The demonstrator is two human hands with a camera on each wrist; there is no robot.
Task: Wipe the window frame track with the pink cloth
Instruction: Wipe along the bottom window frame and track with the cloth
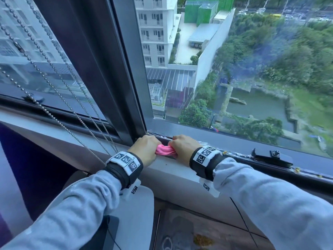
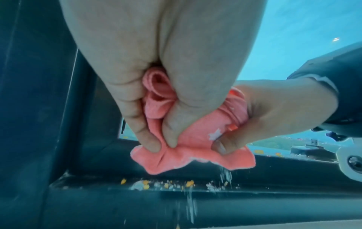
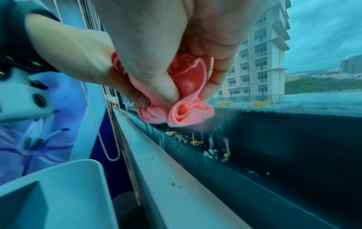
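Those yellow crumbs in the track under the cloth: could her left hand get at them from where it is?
Probably yes. The left hand grips the pink cloth just above the crumbs, with nothing between them.

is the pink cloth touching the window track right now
Apart. In the left wrist view the cloth, wrung by both hands, hangs above the track with dark frame showing between them; drops fall from it.

pink cloth [image 2: 195,148]: soft fleecy fabric, matt, crumpled
window frame track [image 2: 195,206]: dark metal, smooth, gritty with crumbs
bead chain [image 1: 59,98]: shiny metal
sill [image 3: 176,186]: pale, smooth, matt
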